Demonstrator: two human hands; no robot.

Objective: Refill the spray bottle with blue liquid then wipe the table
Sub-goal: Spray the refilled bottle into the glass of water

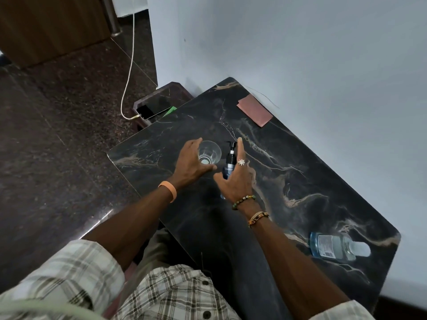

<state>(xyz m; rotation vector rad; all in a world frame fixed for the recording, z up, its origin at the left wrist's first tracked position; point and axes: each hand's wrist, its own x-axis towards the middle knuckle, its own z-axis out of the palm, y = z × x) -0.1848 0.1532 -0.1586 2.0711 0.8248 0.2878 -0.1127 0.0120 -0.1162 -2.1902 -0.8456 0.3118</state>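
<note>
Dark marble table [300,181] carries the spray bottle [230,162] upright and capped, the right hand [235,179] open-fingered beside it, the left hand [191,161] spread at the glass [211,151] just left, neither plainly gripping; the blue liquid bottle [335,247] lies nearer and the cloth [254,109] beyond, so refilling and wiping appear outstanding.

Glass [211,150] by left hand [191,165], spray bottle [230,161] by right hand [235,183].

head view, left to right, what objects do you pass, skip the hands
phone → glass → spray bottle → pink cloth → bottle of blue liquid, lying on its side
</note>
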